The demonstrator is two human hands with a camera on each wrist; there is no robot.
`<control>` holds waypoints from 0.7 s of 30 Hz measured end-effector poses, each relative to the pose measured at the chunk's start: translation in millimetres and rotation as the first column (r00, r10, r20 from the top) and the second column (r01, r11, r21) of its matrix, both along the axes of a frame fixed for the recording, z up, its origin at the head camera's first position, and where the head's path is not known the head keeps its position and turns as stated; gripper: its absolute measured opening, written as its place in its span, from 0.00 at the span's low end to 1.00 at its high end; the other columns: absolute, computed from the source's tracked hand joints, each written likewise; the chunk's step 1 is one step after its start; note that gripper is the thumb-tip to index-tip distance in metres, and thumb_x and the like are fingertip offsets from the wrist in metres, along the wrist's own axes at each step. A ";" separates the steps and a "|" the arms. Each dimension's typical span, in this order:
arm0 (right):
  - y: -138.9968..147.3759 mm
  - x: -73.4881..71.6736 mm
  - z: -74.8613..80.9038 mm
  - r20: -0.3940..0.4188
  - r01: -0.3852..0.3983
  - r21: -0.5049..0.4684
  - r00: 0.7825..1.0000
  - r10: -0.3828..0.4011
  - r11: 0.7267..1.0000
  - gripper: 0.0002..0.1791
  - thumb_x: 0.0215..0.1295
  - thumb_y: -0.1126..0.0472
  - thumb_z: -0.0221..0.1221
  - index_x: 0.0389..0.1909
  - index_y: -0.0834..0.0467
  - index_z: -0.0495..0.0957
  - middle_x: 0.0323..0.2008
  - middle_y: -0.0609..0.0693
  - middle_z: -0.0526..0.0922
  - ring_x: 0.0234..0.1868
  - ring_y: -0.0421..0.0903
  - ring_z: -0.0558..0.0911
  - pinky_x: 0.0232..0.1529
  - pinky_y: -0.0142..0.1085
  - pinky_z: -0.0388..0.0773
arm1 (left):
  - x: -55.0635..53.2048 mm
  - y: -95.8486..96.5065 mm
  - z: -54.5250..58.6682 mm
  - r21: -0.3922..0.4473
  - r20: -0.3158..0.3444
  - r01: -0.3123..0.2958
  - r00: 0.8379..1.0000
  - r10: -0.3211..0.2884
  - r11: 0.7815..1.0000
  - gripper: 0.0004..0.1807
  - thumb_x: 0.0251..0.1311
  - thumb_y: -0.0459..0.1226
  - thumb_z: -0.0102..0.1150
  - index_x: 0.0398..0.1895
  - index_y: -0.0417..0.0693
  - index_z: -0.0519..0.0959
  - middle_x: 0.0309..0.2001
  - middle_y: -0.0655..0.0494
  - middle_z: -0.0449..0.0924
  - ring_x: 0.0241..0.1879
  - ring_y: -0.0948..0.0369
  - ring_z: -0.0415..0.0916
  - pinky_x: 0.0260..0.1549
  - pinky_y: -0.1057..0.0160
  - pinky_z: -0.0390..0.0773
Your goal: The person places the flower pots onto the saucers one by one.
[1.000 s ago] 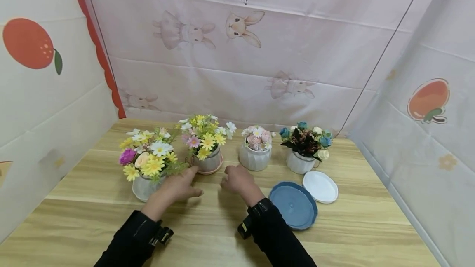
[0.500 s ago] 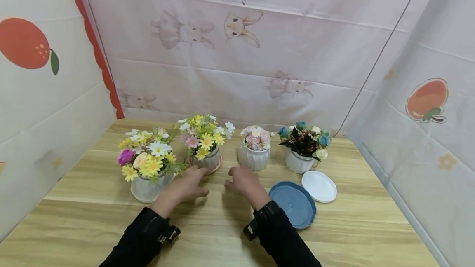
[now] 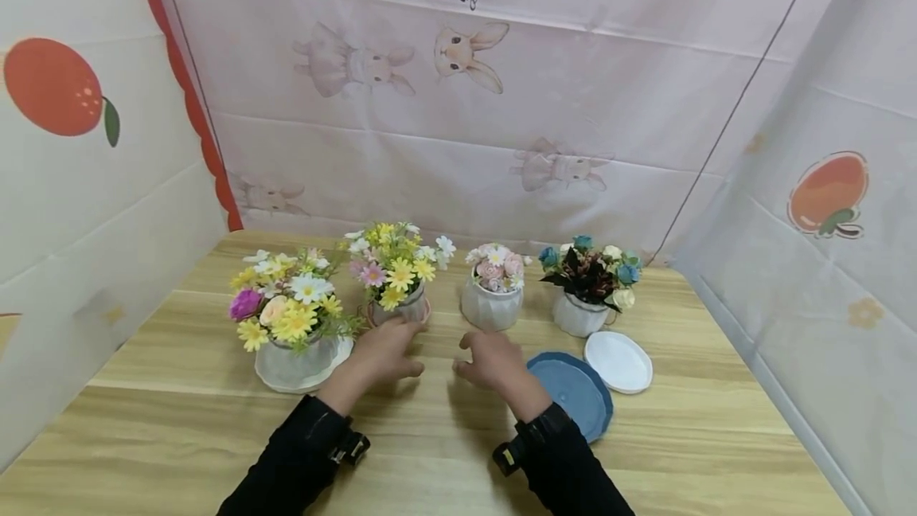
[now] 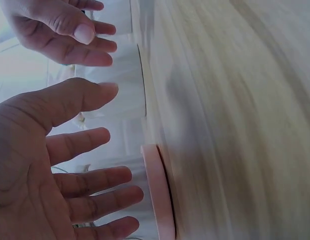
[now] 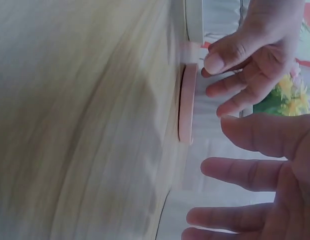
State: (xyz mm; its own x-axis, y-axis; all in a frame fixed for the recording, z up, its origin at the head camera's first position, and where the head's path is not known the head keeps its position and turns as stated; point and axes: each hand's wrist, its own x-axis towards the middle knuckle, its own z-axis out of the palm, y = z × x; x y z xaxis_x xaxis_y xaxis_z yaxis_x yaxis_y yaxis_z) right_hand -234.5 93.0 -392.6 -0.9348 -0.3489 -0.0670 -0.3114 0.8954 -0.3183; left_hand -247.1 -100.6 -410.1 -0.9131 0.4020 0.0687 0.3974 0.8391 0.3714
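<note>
My left hand reaches over the table just in front of a grey-white flower pot that stands on a pink saucer. Its fingers are spread and hold nothing. To its right, my right hand hovers with loosely bent fingers, nearest to a white ribbed pot of pink roses. In the right wrist view, a gap separates the right fingers from the pink saucer. Yellow, white and pink daisies fill the pot on that saucer. The palms face each other, apart.
Left of the hands, a pot of mixed flowers stands on a white saucer. At right is a white pot with blue and cream roses. A blue saucer and a small white saucer lie before it, side by side.
Both hands have shifted to the right, and the right one slightly toward the body. The white saucer under the left pot shows more. Pots and saucers have stayed in place.
</note>
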 end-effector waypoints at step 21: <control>58.8 2.0 -4.6 0.050 0.098 -0.074 0.994 -0.095 0.992 0.18 0.61 0.58 0.61 0.47 0.65 0.77 0.45 0.61 0.78 0.47 0.59 0.75 0.46 0.50 0.72 | -8.8 25.3 -4.2 0.024 -0.035 0.034 0.999 -0.033 0.999 0.36 0.45 0.45 0.71 0.59 0.43 0.71 0.55 0.42 0.71 0.51 0.48 0.71 0.46 0.50 0.74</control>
